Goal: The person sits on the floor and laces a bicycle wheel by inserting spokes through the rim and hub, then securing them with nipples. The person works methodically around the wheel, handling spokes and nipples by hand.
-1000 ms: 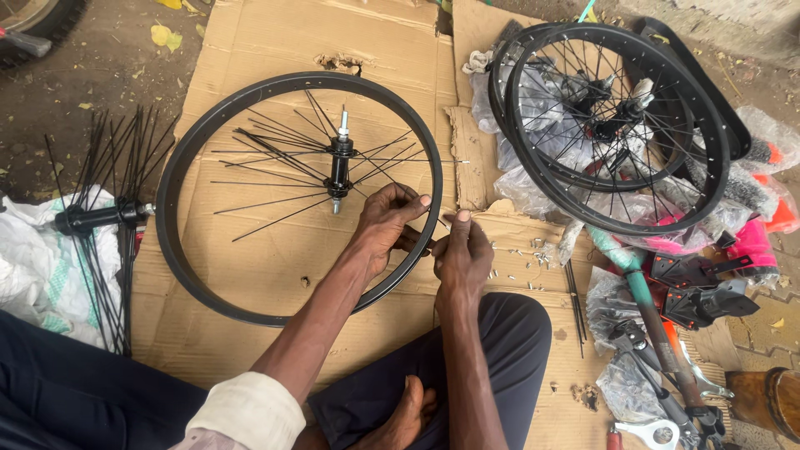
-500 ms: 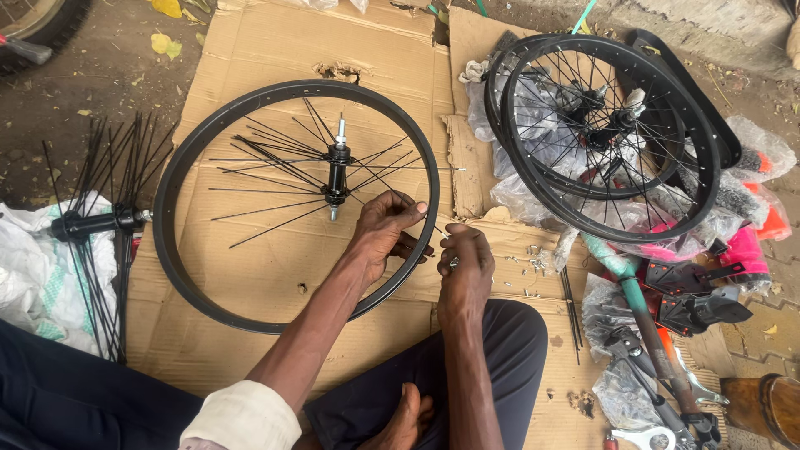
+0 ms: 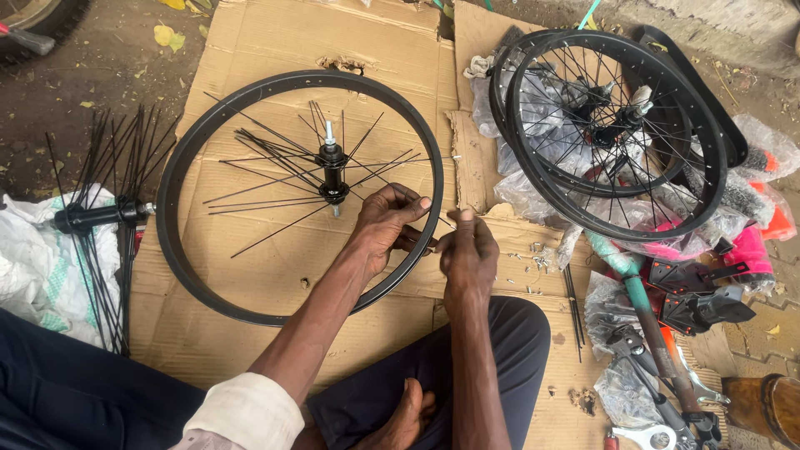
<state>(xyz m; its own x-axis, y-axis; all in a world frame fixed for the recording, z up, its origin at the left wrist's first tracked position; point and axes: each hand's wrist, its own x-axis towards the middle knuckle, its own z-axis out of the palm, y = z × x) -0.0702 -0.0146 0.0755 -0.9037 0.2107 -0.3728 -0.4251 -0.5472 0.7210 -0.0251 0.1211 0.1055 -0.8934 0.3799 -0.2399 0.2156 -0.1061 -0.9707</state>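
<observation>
A black bicycle rim (image 3: 217, 125) lies flat on brown cardboard (image 3: 275, 37), with a hub (image 3: 332, 172) standing at its middle and loose black spokes fanning out from it. My left hand (image 3: 386, 223) rests on the rim's near right edge, fingers curled around a spoke. My right hand (image 3: 467, 250) is just outside the rim, its fingertips pinched on something small at the rim's edge. What it pinches is too small to make out.
Two finished spoked wheels (image 3: 617, 133) are stacked at the back right on plastic bags. Another hub with loose spokes (image 3: 96, 217) lies at the left on a white sack (image 3: 42, 267). Tools and bike parts (image 3: 667, 333) fill the right side. Small nipples (image 3: 533, 258) lie scattered on the cardboard.
Both hands stay at the rim's near right edge with only small finger movements. The view has shifted slightly closer.
</observation>
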